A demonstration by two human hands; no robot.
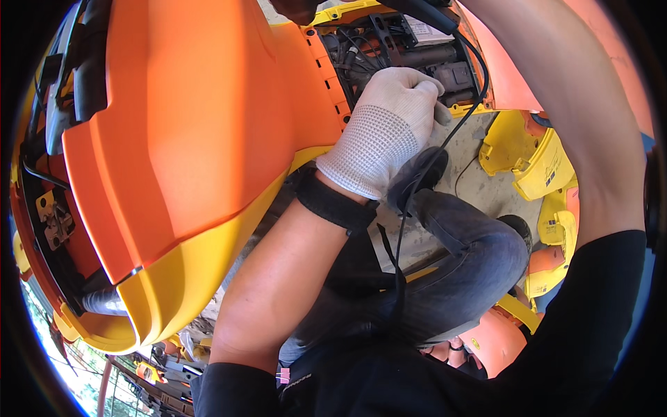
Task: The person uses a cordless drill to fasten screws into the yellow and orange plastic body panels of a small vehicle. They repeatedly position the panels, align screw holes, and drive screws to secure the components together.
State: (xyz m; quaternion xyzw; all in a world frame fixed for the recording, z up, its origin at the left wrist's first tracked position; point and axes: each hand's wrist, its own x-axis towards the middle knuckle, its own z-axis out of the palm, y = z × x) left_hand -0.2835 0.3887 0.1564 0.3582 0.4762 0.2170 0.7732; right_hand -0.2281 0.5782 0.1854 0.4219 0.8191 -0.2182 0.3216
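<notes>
My left hand wears a white knit glove with a grey-dotted cuff. It is closed, fingers curled, over the near edge of an open bay in an orange and yellow vehicle body. Whatever it may grip is hidden from view. Dark wires, black brackets and a boxy black part fill the bay. My right arm reaches up along the right side and leaves the picture at the top, so the right hand is out of sight. A black handle-like piece with a black cable crosses the bay's far right corner.
A large orange panel with a yellow lower edge stands close on the left. Yellow shell pieces lie on the concrete floor at right. The cable hangs past my left hand to my bent leg.
</notes>
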